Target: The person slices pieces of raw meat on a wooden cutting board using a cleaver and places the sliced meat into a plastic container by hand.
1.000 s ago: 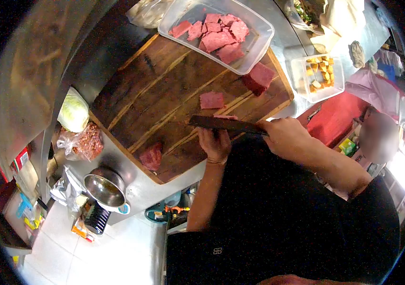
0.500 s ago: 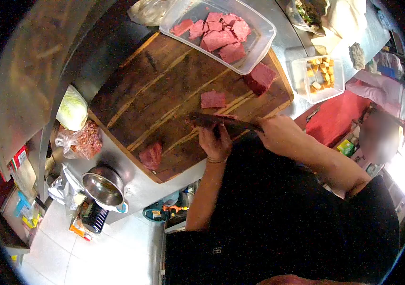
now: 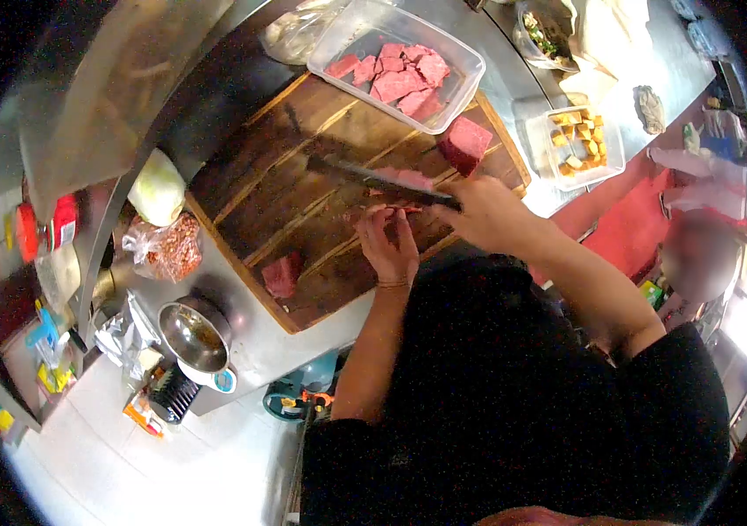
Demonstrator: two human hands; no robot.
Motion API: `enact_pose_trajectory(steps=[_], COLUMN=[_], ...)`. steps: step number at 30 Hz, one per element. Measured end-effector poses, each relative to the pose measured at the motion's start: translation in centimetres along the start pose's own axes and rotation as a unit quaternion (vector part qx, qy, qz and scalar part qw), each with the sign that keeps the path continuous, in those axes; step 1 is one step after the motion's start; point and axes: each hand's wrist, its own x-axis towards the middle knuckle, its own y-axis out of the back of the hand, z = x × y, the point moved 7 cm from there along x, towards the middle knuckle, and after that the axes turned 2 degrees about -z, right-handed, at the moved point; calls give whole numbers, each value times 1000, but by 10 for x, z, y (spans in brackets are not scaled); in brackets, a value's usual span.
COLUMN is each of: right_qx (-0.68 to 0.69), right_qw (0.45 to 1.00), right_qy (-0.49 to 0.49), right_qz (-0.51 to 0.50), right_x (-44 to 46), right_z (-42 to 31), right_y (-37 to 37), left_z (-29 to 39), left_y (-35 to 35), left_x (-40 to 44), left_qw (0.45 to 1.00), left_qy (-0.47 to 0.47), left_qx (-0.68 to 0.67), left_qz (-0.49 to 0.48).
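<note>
My right hand [image 3: 485, 213] is wrapped around the handle of a knife [image 3: 357, 174] with a long dark blade. The blade slants over a wooden cutting board [image 3: 277, 188] and partly covers a flat slice of pink meat [image 3: 407, 179]. Just below the blade, my left hand [image 3: 387, 250] has its fingertips and thumb closed on a thin piece of meat [image 3: 407, 209], mostly hidden by the fingers. A thick block of meat [image 3: 465, 145] sits at the board's right side, and a smaller chunk [image 3: 282, 275] lies near its lower left edge.
A clear plastic tub [image 3: 470, 95] holding meat slices overlaps the board's far edge. To the right stands a tub of yellowish cubes [image 3: 580, 145]. On the left are a cabbage [image 3: 157, 188], a bag of reddish bits [image 3: 163, 247] and a metal bowl [image 3: 194, 335]. Another person [image 3: 697, 254] is at far right.
The knife has risen from beside my left fingers, its tip swinging away across the board. The slice above my left hand is now partly behind the blade. The whole view has shifted slightly.
</note>
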Motion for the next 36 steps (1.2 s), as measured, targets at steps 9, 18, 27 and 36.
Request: enact_pose_trajectory(steps=[9,18,27,36], right_qx=[324,573,549,516], right_qw=[912,770,813,826], right_qy=[-250,-279,-186,-219], right_qz=[10,-1,-55,-50], right_x=[-120,-152,-80,-111], right_z=[129,156,120,145], right_y=[-39,-128,-156,-141], left_z=[38,40,37,32], left_y=[8,-43,-43,-9], left_x=[43,40,22,30], left_qw=[987,913,960,939], left_qy=[-37,-180,-119,-125], left_qx=[155,339,224,311], left_qz=[-23,-140,-115,-79])
